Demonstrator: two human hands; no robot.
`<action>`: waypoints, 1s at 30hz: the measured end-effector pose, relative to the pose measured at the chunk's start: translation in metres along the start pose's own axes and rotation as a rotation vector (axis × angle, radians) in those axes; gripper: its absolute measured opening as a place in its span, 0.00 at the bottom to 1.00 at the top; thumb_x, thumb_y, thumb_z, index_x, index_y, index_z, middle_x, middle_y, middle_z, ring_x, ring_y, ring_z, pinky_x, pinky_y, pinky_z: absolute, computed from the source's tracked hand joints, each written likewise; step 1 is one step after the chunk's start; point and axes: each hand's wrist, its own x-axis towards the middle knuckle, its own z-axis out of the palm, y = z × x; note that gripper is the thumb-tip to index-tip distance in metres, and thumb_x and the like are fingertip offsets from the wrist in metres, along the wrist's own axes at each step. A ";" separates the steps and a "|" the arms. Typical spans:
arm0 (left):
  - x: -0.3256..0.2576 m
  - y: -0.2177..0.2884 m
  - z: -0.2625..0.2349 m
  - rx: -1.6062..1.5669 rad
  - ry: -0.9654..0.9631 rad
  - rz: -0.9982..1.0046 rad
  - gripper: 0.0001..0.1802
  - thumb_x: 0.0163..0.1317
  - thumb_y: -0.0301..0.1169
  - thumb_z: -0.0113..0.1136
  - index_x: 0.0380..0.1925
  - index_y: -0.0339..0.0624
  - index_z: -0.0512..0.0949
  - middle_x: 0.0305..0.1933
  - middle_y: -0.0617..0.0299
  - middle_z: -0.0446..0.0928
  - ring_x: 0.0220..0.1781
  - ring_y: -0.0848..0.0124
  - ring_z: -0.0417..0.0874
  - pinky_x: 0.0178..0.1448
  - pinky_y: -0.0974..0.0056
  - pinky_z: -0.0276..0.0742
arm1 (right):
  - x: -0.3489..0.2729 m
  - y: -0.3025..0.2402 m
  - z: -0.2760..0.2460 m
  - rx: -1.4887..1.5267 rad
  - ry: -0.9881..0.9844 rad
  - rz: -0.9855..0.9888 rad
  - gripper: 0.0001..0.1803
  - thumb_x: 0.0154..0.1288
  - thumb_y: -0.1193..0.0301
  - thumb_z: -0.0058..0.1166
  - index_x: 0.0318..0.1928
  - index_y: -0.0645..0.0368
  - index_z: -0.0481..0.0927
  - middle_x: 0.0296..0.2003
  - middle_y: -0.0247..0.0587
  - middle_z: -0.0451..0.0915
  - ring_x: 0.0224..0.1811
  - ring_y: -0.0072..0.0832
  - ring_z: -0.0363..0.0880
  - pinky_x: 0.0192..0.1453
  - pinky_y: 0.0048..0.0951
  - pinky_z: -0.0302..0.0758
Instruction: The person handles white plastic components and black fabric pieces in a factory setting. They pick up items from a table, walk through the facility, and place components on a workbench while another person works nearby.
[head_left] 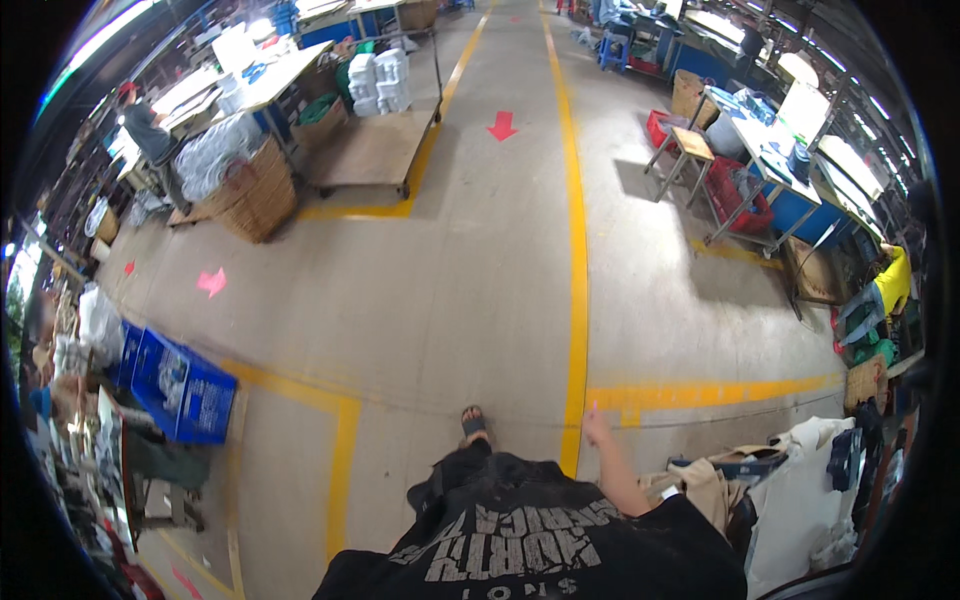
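My right hand swings out ahead of my body on the right, above the yellow floor line. No object shows in it; it is small in the picture, and how its fingers are bent is unclear. Nearest to that arm is a pile of beige and white cloth on the right. My left hand is out of the picture. Below me one sandalled foot is on the grey floor, in front of my black shirt.
A flat trolley bears white stacked bundles, beside a wicker basket of wrapped goods. Blue crates stand at left. On the right are a stool, red crates and worktables. People work on both sides.
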 end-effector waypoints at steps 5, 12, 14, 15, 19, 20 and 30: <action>0.079 0.316 -0.123 0.367 0.193 0.265 0.17 0.66 0.39 0.54 0.34 0.35 0.83 0.30 0.45 0.82 0.31 0.57 0.85 0.33 0.50 0.79 | 0.044 -0.038 0.022 0.008 -0.179 0.235 0.18 0.67 0.64 0.49 0.50 0.60 0.83 0.27 0.47 0.81 0.18 0.35 0.75 0.21 0.41 0.70; 0.108 0.731 -0.201 -0.111 0.273 0.647 0.15 0.67 0.30 0.52 0.53 0.48 0.75 0.27 0.64 0.71 0.23 0.73 0.73 0.25 0.63 0.73 | 0.151 -0.061 0.001 0.041 -0.298 0.680 0.16 0.65 0.61 0.49 0.33 0.63 0.80 0.21 0.49 0.78 0.22 0.40 0.78 0.26 0.41 0.72; 0.109 0.804 -0.193 -0.016 0.229 0.604 0.14 0.69 0.30 0.52 0.54 0.48 0.75 0.29 0.64 0.73 0.24 0.73 0.73 0.25 0.63 0.73 | 0.209 -0.063 0.002 0.124 -0.322 0.733 0.16 0.64 0.60 0.51 0.32 0.62 0.79 0.22 0.47 0.77 0.23 0.39 0.78 0.27 0.42 0.72; 0.112 0.833 -0.188 0.022 0.214 0.594 0.14 0.70 0.30 0.51 0.54 0.48 0.75 0.31 0.64 0.73 0.24 0.73 0.72 0.25 0.63 0.73 | 0.237 -0.067 0.003 0.117 -0.366 0.785 0.16 0.64 0.59 0.51 0.32 0.61 0.79 0.22 0.47 0.76 0.24 0.38 0.78 0.28 0.42 0.72; 0.144 0.904 -0.163 0.132 -0.012 0.280 0.15 0.72 0.34 0.53 0.57 0.50 0.74 0.36 0.59 0.75 0.27 0.70 0.73 0.29 0.60 0.75 | 0.377 -0.154 -0.014 0.395 -0.614 0.665 0.18 0.62 0.59 0.51 0.40 0.62 0.81 0.22 0.46 0.76 0.22 0.36 0.75 0.26 0.42 0.69; 0.156 0.914 -0.162 0.134 -0.053 0.258 0.16 0.72 0.34 0.53 0.57 0.50 0.74 0.36 0.58 0.75 0.27 0.69 0.74 0.29 0.59 0.75 | 0.409 -0.196 -0.028 0.331 -0.482 0.585 0.20 0.61 0.52 0.57 0.34 0.59 0.81 0.25 0.44 0.78 0.26 0.37 0.78 0.30 0.42 0.73; 0.271 0.980 -0.211 0.118 -0.118 0.085 0.12 0.65 0.34 0.54 0.45 0.41 0.78 0.32 0.52 0.75 0.26 0.61 0.76 0.28 0.53 0.75 | 0.676 -0.685 -0.142 0.165 -0.200 0.159 0.19 0.72 0.59 0.48 0.48 0.57 0.86 0.22 0.36 0.72 0.15 0.26 0.68 0.18 0.31 0.65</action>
